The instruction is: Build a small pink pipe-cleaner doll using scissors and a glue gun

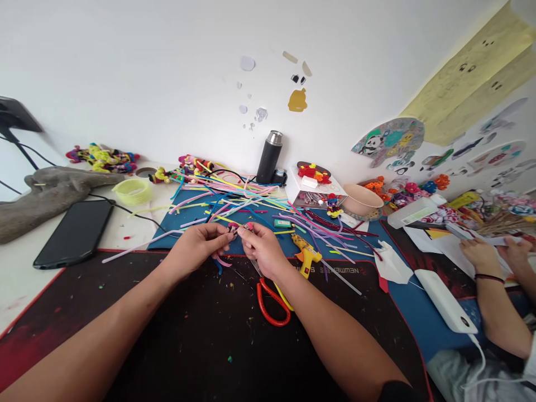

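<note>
My left hand (pixel 201 245) and my right hand (pixel 262 245) meet above the dark desk mat (pixel 188 335), fingertips pinched together on a small pink pipe-cleaner piece (pixel 243 228). A pink strand hangs below the hands. Red-handled scissors (pixel 272 304) lie just under my right wrist. A yellow glue gun (pixel 306 254) rests to the right of my right hand. A heap of coloured pipe cleaners (pixel 243 198) spreads over the blue mat behind the hands.
A black phone (pixel 75 231) lies at left beside a grey cloth. A black flask (pixel 270 157) stands by the wall. Another person's hands (pixel 489 254) work over papers at right, near a white power bank (pixel 446 301) and a bowl (pixel 362 200).
</note>
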Available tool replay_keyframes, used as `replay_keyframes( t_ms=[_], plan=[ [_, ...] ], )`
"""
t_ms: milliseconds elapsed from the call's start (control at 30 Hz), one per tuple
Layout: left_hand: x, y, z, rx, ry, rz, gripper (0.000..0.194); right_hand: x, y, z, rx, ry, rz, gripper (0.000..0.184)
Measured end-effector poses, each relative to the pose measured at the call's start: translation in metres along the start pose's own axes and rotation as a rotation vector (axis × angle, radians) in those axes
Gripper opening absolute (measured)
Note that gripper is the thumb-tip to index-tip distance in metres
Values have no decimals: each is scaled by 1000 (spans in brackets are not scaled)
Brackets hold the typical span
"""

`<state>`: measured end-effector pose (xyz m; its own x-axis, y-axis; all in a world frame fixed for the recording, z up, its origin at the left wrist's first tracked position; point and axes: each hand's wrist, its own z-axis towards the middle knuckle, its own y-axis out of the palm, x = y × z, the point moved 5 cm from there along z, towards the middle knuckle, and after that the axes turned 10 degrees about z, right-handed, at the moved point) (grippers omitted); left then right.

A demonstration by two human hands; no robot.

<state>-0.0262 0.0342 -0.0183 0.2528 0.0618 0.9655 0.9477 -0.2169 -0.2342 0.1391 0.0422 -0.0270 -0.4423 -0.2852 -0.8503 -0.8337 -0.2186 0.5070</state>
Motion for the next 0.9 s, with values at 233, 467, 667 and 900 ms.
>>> replay_keyframes(
  t_ms=[233,467,667,900],
  plan=[
    [2,0,-1,6,-28,13,55,1,-3,1,19,-25,-7,45],
    [9,1,-4,1,-45,23,58,1,-4,0,33,-28,-8,45],
    [10,2,-4,-9,-38,38,62,-1,-2,-2,28,-31,-13,47],
    [13,2,-5,-2,-25,74,58,-1,0,-3,28,-24,-22,47]
  ],
)
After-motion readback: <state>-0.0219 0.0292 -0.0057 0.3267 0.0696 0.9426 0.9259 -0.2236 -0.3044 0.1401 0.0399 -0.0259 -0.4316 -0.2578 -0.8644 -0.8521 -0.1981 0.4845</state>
